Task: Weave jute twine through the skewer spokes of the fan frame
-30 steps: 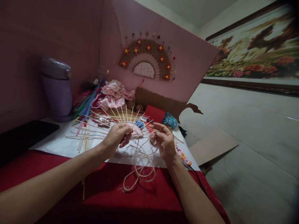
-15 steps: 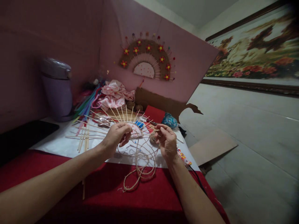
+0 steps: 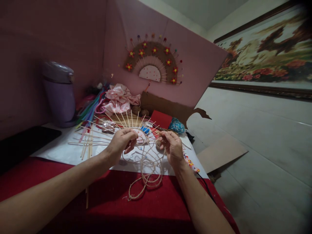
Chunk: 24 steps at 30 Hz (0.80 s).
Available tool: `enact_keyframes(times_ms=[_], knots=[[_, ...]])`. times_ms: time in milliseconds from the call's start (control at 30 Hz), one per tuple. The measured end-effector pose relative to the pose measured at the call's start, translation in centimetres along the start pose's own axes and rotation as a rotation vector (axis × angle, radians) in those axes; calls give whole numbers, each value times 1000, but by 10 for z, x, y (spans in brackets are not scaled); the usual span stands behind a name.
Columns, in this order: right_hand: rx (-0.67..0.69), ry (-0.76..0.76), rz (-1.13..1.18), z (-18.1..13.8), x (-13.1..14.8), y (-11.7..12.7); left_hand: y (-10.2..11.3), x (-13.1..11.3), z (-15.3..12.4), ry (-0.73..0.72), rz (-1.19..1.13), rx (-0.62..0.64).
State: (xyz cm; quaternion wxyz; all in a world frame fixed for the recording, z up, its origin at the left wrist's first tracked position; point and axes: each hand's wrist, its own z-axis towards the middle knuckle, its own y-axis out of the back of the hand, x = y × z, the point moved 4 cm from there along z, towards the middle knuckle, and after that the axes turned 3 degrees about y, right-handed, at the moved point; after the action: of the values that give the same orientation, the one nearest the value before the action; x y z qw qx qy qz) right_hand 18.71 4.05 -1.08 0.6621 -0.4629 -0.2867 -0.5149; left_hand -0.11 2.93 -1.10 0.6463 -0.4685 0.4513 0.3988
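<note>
My left hand (image 3: 121, 143) is closed on the pink half-round base of a stick fan (image 3: 142, 136), whose thin wooden sticks (image 3: 126, 120) spread out toward the back. My right hand (image 3: 172, 147) is closed in a pinch on a strand of jute twine (image 3: 148, 169) beside the fan's right edge. The twine hangs from both hands in loose loops down onto the red tablecloth (image 3: 136, 208). A small twine ball (image 3: 159, 143) lies just left of my right hand.
White paper (image 3: 58, 151) covers the table's middle, with loose sticks (image 3: 85, 143) on it. A purple canister (image 3: 59, 94), coloured pipe cleaners (image 3: 91, 107), pink cloth (image 3: 119, 97), a red sheet (image 3: 161, 118) and blue-green yarn (image 3: 177, 125) stand behind. A finished fan (image 3: 152, 60) hangs on the pink board.
My right hand closed from loosely spread fingers into a pinch on the twine and shifted slightly toward the fan. The twine loops drew in a little. My left hand stayed in place.
</note>
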Motion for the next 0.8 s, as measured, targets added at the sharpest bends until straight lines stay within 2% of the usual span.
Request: enact_keyframes(times_ms=[167,800], knots=[[41,22,-6,-3,4,-4,-1,-2,-1,1,-2,8],[-134,103,25,-2,10,2,-3,-3,-2,-3,14,-2]])
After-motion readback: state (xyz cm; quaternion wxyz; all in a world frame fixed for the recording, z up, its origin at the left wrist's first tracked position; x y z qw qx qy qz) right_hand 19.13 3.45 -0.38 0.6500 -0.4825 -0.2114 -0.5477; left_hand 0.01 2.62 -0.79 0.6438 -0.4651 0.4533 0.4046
